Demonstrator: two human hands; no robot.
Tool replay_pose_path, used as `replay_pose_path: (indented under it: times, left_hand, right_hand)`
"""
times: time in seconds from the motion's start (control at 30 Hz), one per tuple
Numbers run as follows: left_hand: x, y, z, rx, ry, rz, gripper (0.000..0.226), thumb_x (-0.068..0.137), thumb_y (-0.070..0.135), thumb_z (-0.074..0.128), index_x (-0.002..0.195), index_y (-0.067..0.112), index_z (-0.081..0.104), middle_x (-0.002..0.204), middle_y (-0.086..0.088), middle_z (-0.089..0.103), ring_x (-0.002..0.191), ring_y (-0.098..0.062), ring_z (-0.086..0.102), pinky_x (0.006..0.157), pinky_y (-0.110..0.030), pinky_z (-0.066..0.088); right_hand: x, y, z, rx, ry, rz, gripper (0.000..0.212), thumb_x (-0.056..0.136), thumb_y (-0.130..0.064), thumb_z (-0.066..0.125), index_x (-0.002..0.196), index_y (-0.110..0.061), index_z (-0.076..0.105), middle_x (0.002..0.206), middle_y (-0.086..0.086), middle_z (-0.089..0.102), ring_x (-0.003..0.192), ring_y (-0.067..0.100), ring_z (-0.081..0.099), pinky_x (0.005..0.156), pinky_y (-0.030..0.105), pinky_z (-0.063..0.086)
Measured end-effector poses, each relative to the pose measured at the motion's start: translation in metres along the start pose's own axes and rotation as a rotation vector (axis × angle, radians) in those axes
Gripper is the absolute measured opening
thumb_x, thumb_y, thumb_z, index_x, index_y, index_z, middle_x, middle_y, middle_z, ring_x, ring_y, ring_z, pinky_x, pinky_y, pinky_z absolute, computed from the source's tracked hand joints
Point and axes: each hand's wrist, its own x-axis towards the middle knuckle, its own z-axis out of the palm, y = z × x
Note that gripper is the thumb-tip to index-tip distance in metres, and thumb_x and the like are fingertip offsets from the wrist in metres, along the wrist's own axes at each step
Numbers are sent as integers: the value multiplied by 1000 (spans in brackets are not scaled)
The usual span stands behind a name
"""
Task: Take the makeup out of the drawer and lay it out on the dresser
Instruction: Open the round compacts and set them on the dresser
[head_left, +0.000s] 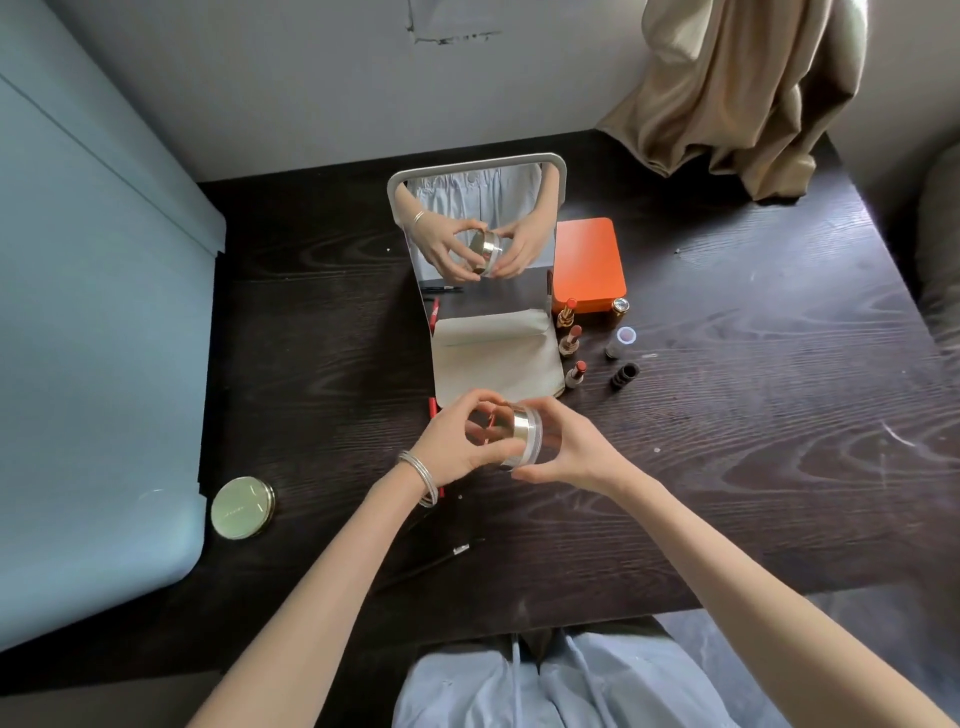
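Note:
Above the dark wooden dresser (727, 467) I hold a round clear jar with a gold band (522, 439), tipped on its side. My left hand (454, 441) grips its clear end and my right hand (569, 449) grips the other end. Three uncapped lipsticks (571, 340) stand beside an orange case (587, 265), with their caps (623, 374) to the right. A round gold compact (242, 507) lies at the left edge. The drawer is out of sight.
A standing mirror (478, 249) with a beige base faces me in the middle. Red pencils (432, 407) and a dark brush (441, 558) lie near my left wrist. A blue-grey panel (93, 364) borders the left side. A beige curtain (737, 93) hangs at the back right.

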Motion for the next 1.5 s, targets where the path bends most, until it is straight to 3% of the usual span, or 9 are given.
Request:
replay_pose_path:
  times: [0.23,0.43,0.6,0.73,0.83,0.97,1.07,1.23,1.5]
  left_hand:
    - [3,-5,-22,58,-134,77,61,65,22,83,113,40,51,113,18,53,97,-6,62,74,-23,55]
    - [3,-14,-42,39,-135,-2,64,52,29,85,107,40,53,113,5,59,95,-12,66,80,-28,55]
    - [0,-17,-43,57,-94,-36,48,69,8,78,101,33,53,101,-2,60,79,-16,65,60,-27,57]
    - [0,-19,-45,167,-95,-116,37,73,21,76,101,28,53,97,-6,60,72,-18,66,54,-26,56]
    - [2,-15,-45,307,-149,-149,40,72,33,76,103,27,51,95,1,60,71,-15,67,54,-22,55]
    - [1,-13,-48,395,-258,-59,60,66,30,81,115,34,47,113,5,54,94,-11,63,75,-24,56]
    - [0,-13,-52,344,-310,30,70,61,15,85,115,37,47,120,3,48,102,-12,58,75,-22,56]
    - [5,-7,-54,343,-254,-14,66,59,10,85,113,26,50,110,2,54,93,-16,64,72,-26,58]
    - [13,-8,-54,364,-224,-243,39,82,33,66,113,17,50,92,-7,67,71,-16,69,65,-29,59]
  right_hand:
    - [12,-1,4,90,-54,67,70,61,-16,87,117,-18,46,110,-1,63,99,10,64,84,19,51]
    - [20,-8,27,142,-3,59,67,63,-17,86,117,-14,47,114,5,61,94,11,65,77,16,53]
    - [20,-9,45,108,104,-24,65,57,-21,88,108,-13,49,106,2,62,95,12,62,81,19,53]
    - [17,-3,57,142,120,-52,62,58,-22,88,105,-15,48,102,-2,62,93,6,61,77,10,49]
    - [13,5,67,171,124,-60,62,59,-22,88,105,-12,48,104,-3,63,93,7,63,82,17,53]
    - [13,10,69,184,145,-75,64,57,-26,89,105,-17,47,104,-5,61,94,5,63,81,16,53]
    - [17,9,65,150,142,-85,67,56,-27,89,107,-18,47,104,-6,59,92,3,60,76,7,48]
    - [25,7,61,124,148,-116,66,57,-26,89,107,-16,47,104,-3,60,93,7,61,78,15,52]
    - [27,11,65,60,191,-209,61,60,-25,86,106,-12,48,104,-1,59,93,11,60,83,21,52]
